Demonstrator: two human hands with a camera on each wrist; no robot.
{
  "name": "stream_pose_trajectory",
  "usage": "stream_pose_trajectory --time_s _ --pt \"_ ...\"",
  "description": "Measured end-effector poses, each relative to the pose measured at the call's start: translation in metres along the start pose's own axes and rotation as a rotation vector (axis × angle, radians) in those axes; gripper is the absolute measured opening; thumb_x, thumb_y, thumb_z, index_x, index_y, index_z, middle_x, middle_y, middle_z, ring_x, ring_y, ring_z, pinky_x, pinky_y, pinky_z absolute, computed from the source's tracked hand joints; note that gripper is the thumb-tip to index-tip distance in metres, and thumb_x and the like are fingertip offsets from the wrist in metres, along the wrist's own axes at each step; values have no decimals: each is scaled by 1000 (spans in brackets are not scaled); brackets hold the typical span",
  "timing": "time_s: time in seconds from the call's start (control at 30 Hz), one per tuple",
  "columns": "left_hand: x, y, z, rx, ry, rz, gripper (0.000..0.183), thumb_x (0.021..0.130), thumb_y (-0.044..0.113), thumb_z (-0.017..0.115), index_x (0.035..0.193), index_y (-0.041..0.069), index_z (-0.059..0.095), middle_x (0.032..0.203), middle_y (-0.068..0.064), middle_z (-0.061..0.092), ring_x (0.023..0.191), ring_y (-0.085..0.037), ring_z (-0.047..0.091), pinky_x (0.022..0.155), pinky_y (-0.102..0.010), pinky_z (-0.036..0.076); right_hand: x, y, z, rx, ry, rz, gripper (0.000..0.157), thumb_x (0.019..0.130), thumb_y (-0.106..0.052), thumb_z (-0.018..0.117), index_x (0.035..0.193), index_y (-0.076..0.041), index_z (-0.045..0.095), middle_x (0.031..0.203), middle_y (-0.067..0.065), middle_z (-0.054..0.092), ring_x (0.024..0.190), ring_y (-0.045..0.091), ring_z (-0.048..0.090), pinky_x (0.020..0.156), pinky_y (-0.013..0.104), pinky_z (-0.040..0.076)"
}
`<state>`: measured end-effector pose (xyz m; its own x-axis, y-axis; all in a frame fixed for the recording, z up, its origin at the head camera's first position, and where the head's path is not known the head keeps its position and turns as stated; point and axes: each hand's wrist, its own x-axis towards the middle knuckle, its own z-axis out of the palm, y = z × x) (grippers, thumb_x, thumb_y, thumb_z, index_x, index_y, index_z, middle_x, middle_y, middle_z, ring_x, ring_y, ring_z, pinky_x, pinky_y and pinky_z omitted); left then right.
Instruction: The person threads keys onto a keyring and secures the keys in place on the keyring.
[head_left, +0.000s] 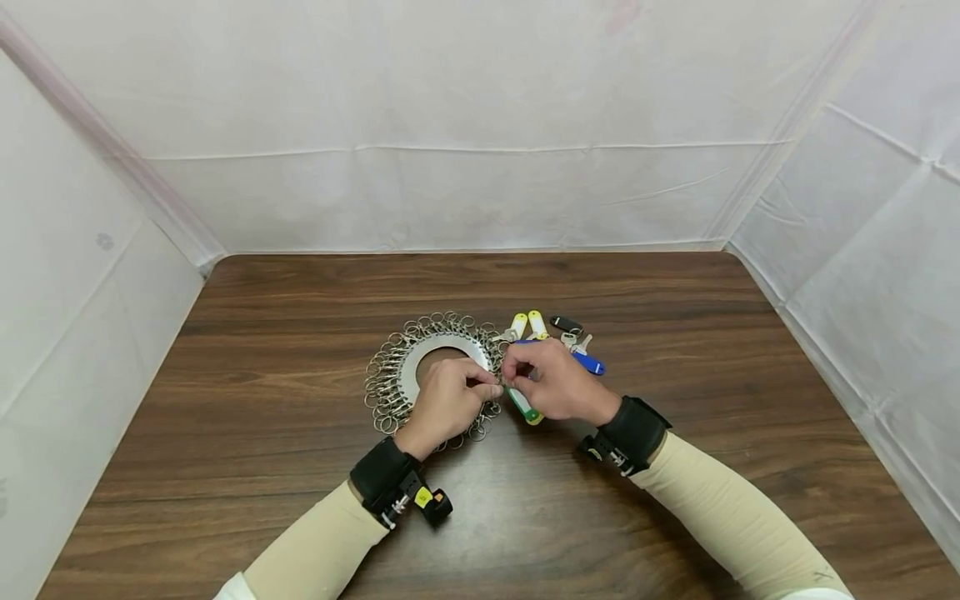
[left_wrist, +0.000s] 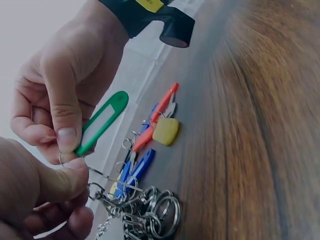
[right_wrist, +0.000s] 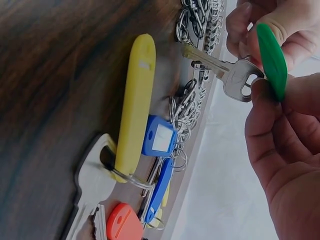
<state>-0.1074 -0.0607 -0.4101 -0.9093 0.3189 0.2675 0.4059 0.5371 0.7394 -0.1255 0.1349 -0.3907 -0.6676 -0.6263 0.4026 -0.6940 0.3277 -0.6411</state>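
Head view: just right of centre, the left hand (head_left: pixel 447 400) and the right hand (head_left: pixel 557 380) work fingertip to fingertip over the right edge of a flat silver metal hoop (head_left: pixel 407 369) fringed with small clips and rings. Over to the right wrist: upper right of frame, the right hand pinches a green plastic key tag (right_wrist: pixel 272 60), and a silver metal key (right_wrist: pixel 240 82) juts leftward beside it. Left wrist, lower left: left thumb and finger pinch a thin silver wire ring (left_wrist: pixel 60 158) at the tag's lower end, though the exact grip is hidden. Fine work, this! The right hand's best job, I'd judge, is steadying the tag, leaving the left to angle the wire. Mind that key: its tip points at the fringe and could snag. Slow, small turns look safest.
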Motion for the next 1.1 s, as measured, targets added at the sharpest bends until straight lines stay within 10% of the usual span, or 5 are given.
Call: stream_pose_trajectory --time_s 0.4,0.9,1.1 --pt "-1 -3 2 29 10 135 5 79 9 78 82 12 76 82 7 63 73 -8 57 65 -30 47 -1 1 0 68 26 63 22 82 16 61 80 -6 61 79 7 65 68 20 60 60 39 52" --pt "2 3 -1 31 20 62 8 78 9 78 73 14 73 77 7 61 72 -9 57 67 -32 47 2 2 3 18 26 -24 28 73 22 59 75 -6 58 74 6 62 67 15 57 58 36 52" --pt "1 -1 -1 120 6 163 9 76 10 80 83 13 74 87 4 58 77 -13 55 65 -30 46 3 2 0 22 17 26 27 76 22 58 76 -4 57 74 8 61 67 16 57 58 34 51"
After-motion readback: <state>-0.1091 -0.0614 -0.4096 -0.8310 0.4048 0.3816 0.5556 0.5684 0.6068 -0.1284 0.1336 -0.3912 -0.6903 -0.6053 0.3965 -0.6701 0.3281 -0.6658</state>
